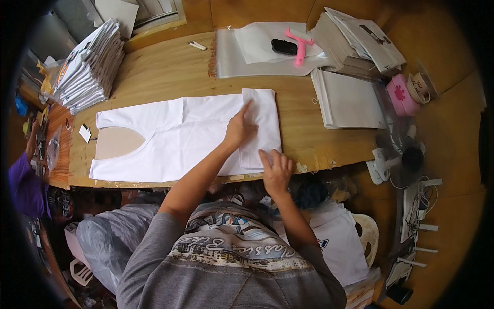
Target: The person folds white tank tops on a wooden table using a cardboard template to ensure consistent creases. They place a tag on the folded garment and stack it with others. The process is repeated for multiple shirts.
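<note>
A white sleeveless top [200, 131] lies flat on the wooden table, its neck opening toward the left. A beige board [114, 141] shows inside that opening. At the right end the hem is folded back into a wide band [265, 110]. My left hand [241, 129] rests on this band, index finger stretched toward the far side and other fingers partly hidden. Beside the near right corner of the fold is my right hand [278, 172], fingers apart, the index tip touching the cloth. A small white tag [84, 133] lies left of the top.
A tall stack of bagged white garments [92, 64] stands at the far left. Clear plastic sleeves [231, 54], a pink-handled tool [300, 47] and a black object [284, 47] lie at the back. White boards [350, 100] are piled right. A person's purple sleeve [27, 183] shows at left.
</note>
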